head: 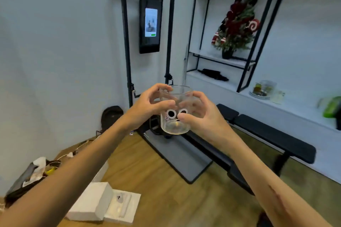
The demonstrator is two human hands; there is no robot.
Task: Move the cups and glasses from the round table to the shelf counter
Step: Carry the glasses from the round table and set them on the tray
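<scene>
Both bare forearms reach forward and meet in the middle of the view. The left hand (147, 105) curls its fingers (162, 104) round the upper side of a clear glass cup with printed black-and-white eyes (175, 116). The right hand (201, 114) grips the opposite side, thumb in front.

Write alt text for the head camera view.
Both hands, left hand and right hand, hold a clear glass with cartoon eyes in mid-air. To the right, a white shelf counter carries a covered plate.
</scene>
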